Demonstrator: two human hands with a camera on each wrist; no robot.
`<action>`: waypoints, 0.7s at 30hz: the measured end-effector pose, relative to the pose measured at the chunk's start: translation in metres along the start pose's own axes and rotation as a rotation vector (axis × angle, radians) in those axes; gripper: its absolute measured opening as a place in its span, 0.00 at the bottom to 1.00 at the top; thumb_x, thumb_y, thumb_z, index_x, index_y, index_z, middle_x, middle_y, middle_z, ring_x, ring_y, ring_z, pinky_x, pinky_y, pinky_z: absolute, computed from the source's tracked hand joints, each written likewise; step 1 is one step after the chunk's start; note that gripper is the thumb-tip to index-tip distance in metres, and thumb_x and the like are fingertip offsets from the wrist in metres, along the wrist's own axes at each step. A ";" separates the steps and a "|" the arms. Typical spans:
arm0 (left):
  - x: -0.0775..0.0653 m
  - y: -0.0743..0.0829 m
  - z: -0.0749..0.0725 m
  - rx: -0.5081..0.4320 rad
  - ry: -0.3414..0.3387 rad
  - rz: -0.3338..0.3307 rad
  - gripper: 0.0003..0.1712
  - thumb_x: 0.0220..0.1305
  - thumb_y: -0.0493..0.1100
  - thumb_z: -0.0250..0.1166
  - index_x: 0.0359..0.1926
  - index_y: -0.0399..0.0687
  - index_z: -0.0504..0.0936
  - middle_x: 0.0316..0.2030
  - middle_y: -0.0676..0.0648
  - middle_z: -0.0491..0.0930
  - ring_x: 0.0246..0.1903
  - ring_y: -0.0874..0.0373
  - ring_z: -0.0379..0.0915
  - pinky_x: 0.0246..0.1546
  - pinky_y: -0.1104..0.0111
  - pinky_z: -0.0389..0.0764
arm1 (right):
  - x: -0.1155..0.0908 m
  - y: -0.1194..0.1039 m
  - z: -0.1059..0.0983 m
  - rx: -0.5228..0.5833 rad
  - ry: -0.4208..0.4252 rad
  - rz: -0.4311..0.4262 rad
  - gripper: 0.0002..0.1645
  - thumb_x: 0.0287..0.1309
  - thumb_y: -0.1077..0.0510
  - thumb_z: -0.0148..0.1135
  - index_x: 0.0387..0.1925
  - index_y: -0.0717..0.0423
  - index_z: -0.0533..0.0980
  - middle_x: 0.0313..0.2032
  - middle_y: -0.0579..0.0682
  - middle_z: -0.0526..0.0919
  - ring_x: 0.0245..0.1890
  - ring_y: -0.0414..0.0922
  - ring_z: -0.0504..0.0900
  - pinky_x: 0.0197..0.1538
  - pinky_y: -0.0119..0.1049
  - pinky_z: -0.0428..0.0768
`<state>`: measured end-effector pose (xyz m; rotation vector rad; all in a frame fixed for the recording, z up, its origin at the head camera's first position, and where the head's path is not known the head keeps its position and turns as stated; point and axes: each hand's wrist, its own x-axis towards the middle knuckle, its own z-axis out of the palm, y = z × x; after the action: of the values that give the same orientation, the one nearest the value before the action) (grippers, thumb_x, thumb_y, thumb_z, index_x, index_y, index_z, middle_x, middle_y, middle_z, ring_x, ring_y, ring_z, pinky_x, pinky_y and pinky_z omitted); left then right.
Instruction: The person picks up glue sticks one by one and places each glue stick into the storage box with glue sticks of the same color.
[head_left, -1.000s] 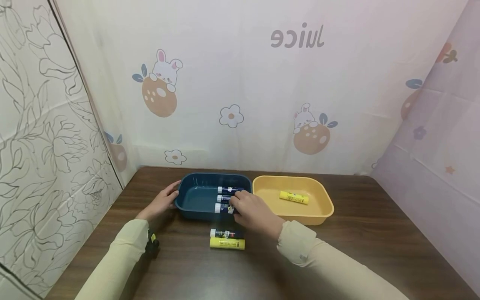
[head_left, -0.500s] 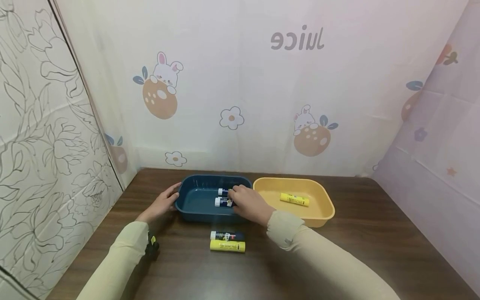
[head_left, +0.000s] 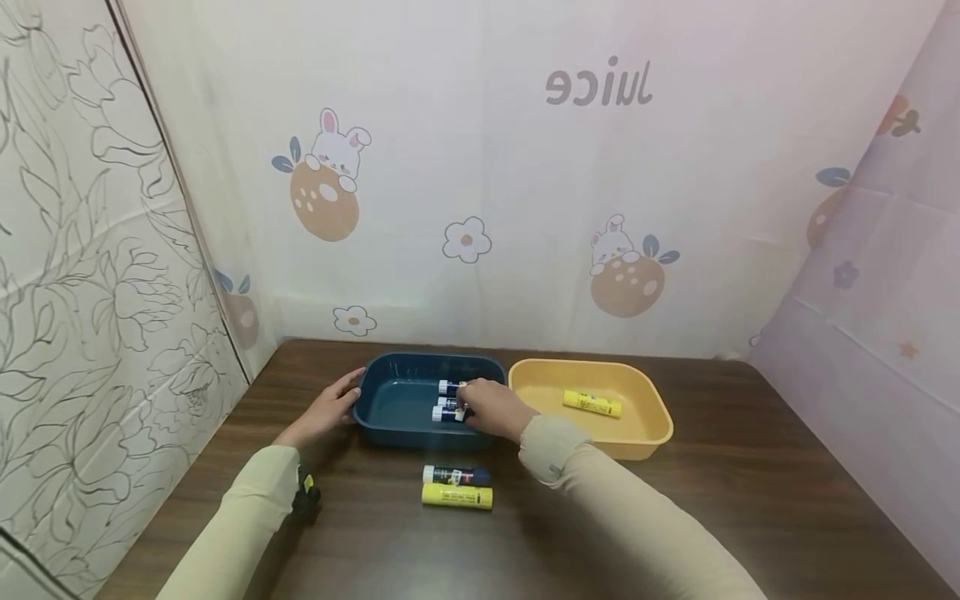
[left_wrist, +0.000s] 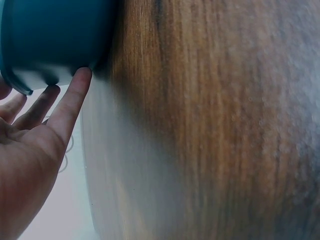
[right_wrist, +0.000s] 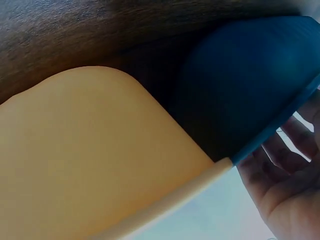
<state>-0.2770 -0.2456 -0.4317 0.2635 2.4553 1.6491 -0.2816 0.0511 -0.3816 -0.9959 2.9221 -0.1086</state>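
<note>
My left hand (head_left: 330, 411) rests at the left end of the blue tray (head_left: 405, 435). In the left wrist view its fairly straight fingers (left_wrist: 75, 97) touch the tray's outer wall. Reaching over the front right of that tray, my right hand (head_left: 495, 408) has bent fingers around the near glue stick (head_left: 444, 414), whose right end is hidden. Two more dark glue sticks with white caps, a middle one (head_left: 445, 402) and a far one (head_left: 450, 387), lie alongside it, partly covered by the hand. The right wrist view shows the fingers (right_wrist: 285, 155) beyond the tray's rim.
A yellow tray (head_left: 637, 433) adjoins the blue one on the right and holds a yellow glue stick (head_left: 592, 404). In front of the blue tray, a dark glue stick (head_left: 457, 476) and a yellow one (head_left: 457, 497) lie on the wooden table (head_left: 375, 542). Patterned curtain (head_left: 525, 275) hangs behind.
The right hand shifts slightly left over the glue sticks. The near stick moves back, then slightly forward again. The left hand stays at the blue tray's end.
</note>
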 end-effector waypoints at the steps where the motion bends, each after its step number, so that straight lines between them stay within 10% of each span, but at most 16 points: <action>1: 0.000 -0.001 0.000 -0.004 -0.001 0.002 0.30 0.76 0.41 0.41 0.74 0.39 0.46 0.66 0.25 0.52 0.60 0.32 0.62 0.49 0.50 0.77 | 0.001 0.000 0.001 0.006 -0.009 0.009 0.17 0.53 0.59 0.71 0.46 0.55 0.81 0.42 0.49 0.84 0.38 0.42 0.79 0.47 0.35 0.80; 21: 0.000 0.000 0.001 -0.005 0.002 -0.009 0.29 0.76 0.41 0.41 0.74 0.40 0.47 0.67 0.26 0.52 0.60 0.32 0.61 0.50 0.51 0.76 | 0.014 0.004 0.010 0.062 -0.111 0.078 0.09 0.50 0.64 0.71 0.36 0.54 0.83 0.34 0.48 0.83 0.32 0.41 0.78 0.43 0.36 0.81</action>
<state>-0.2769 -0.2449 -0.4315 0.2504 2.4495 1.6532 -0.2938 0.0452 -0.3926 -0.8494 2.8343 -0.1350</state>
